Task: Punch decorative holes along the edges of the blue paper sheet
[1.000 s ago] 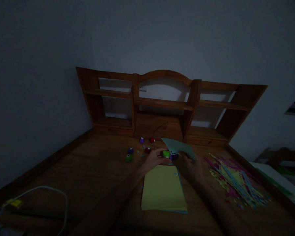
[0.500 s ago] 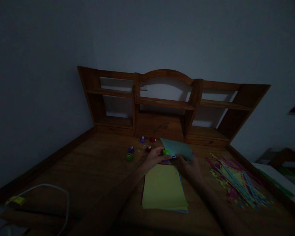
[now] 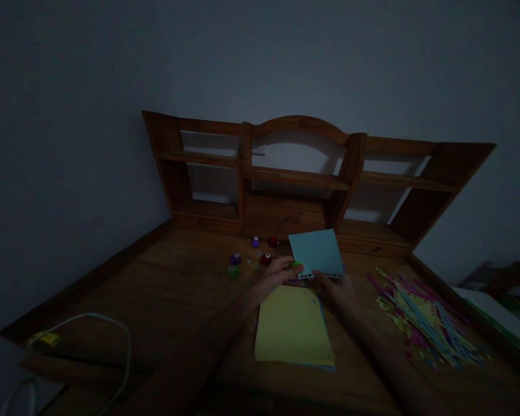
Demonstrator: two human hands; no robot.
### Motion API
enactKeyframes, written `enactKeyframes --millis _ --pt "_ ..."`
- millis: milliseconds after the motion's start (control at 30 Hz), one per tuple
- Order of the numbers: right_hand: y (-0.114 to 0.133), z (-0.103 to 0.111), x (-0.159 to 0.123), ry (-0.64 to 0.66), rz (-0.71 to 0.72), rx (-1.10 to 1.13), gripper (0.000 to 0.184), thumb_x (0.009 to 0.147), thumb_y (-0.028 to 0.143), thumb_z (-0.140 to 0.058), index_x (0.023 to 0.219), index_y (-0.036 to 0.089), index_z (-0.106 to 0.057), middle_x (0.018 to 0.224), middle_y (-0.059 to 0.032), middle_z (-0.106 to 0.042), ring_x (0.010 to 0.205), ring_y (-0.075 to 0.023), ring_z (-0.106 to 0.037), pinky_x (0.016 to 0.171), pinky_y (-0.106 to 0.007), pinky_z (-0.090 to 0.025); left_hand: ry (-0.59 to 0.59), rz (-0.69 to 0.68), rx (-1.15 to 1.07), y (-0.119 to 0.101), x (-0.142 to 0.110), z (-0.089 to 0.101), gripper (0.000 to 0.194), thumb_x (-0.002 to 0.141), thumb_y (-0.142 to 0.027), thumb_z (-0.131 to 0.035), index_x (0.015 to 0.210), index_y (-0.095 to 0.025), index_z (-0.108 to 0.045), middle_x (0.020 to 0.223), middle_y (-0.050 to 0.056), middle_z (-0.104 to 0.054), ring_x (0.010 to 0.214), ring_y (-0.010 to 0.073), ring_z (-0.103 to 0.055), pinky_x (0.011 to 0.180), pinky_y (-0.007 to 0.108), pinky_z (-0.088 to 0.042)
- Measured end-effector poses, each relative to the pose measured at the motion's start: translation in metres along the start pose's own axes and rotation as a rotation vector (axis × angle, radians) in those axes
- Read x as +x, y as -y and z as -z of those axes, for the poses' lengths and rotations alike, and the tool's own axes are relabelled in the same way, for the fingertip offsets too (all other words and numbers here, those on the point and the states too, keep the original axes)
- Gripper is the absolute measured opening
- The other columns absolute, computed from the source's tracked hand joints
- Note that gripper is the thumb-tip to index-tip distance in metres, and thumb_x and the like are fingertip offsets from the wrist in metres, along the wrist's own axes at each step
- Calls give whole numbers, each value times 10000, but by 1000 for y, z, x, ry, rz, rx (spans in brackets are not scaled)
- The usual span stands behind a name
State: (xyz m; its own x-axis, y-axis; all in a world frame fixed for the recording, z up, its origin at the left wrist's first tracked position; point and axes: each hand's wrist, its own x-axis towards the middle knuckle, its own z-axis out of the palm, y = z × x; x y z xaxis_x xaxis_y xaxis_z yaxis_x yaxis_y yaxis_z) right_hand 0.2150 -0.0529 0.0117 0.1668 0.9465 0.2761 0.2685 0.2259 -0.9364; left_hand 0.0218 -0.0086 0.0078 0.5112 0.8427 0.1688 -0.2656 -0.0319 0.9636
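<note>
My left hand (image 3: 278,271) is closed around a small green punch (image 3: 295,264) at the lower left edge of a light blue sheet of paper (image 3: 315,252). My right hand (image 3: 335,288) pinches the sheet's lower edge, which shows a row of punched holes. The sheet stands tilted up, facing me. Just below both hands a stack of yellow paper (image 3: 292,325) lies flat on the wooden desk (image 3: 173,289).
Small punches lie left of the hands: green (image 3: 233,271), purple (image 3: 236,258), red (image 3: 266,258), with two more behind. A heap of coloured paper strips (image 3: 424,323) fills the right side. A wooden shelf unit (image 3: 303,173) stands at the back. A white cable (image 3: 91,341) loops at the left.
The blue sheet has been raised from nearly flat to tilted up and facing me. Both hands stayed at its lower edge. The camera view shifted slightly.
</note>
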Motion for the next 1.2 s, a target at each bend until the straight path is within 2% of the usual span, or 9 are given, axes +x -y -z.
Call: enactKeyframes --millis 200,367,700,867,1033,1200 --pt "1 0 0 -6 -4 -19 317 711 466 -722 741 168 -616 664 -45 -681 576 -192 -589 534 -284 -446 36 -7 -51 3 -2 0 424 758 -452 -738 1019 -122 -686 1018 127 -679 874 215 -640 776 300 -471" --pt "-5 1 2 11 26 4 298 730 447 -717 772 174 -605 695 -41 -683 588 -186 -587 541 -279 -445 11 -13 -30 4 -1 1 401 735 -455 -756 985 -146 -702 1033 124 -678 888 225 -638 784 306 -466" --pt "-15 0 5 31 36 -20 338 740 482 -714 668 185 -569 574 -11 -624 514 -167 -554 505 -260 -430 20 -7 -40 1 -2 -1 391 737 -445 -754 971 -134 -709 993 119 -685 851 216 -643 764 302 -485" --pt "-12 0 1 -15 -18 -9 318 716 461 -742 782 181 -605 663 -13 -662 560 -178 -577 518 -264 -452 -27 13 -43 -4 -5 -4 369 724 -434 -768 960 -157 -710 1010 127 -684 847 226 -645 756 323 -496" --pt "-13 1 0 -18 -35 -31 305 715 458 -737 732 181 -609 658 -17 -658 575 -188 -579 528 -270 -458 -29 13 -39 -8 -8 -7 327 720 -422 -770 923 -173 -712 978 123 -690 853 243 -646 757 340 -500" --pt "-16 0 1 -4 -35 -1 329 714 455 -743 806 171 -605 703 -39 -676 581 -186 -583 526 -272 -466 -33 40 -60 -8 -8 -7 341 707 -419 -780 929 -171 -707 999 129 -689 852 251 -661 787 373 -505"
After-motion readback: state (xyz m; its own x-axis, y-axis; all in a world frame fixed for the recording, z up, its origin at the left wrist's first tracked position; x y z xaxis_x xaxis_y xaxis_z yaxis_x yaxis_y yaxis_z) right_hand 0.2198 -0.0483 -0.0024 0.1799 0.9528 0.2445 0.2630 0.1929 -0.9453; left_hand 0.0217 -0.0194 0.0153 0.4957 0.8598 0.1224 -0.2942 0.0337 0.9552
